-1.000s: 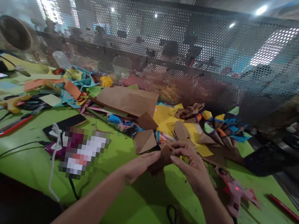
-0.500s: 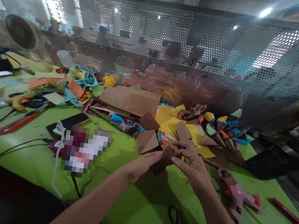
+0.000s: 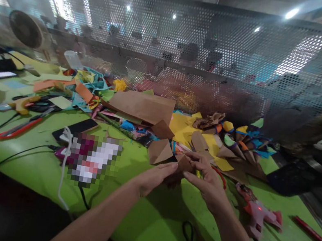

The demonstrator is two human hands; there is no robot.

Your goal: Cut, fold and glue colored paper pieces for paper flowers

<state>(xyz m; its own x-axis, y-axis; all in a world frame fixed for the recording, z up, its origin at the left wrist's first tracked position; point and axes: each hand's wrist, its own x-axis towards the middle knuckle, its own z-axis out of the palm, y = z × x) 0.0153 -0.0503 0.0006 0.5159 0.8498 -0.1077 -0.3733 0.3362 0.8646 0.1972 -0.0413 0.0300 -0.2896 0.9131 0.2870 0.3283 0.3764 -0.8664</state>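
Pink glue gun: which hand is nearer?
Right. The right hand is left of the pink glue gun, not touching it; the left hand is farther left, on the near side of the small brown paper piece.

Craft workshop, pink glue gun (image 3: 259, 214), paper scraps (image 3: 84, 92), perforated partition (image 3: 156, 22)

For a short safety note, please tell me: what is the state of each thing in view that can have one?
left hand: holding the brown paper piece
right hand: fingers curved beside that piece, grip unclear
brown paper piece: held, shape partly hidden
pink glue gun: lying down, red light on
black phone-like slab: lying, face dark
fan: standing, spinning unclear
clear container: tilted
yellow paper: crumpled
ceiling light: lit
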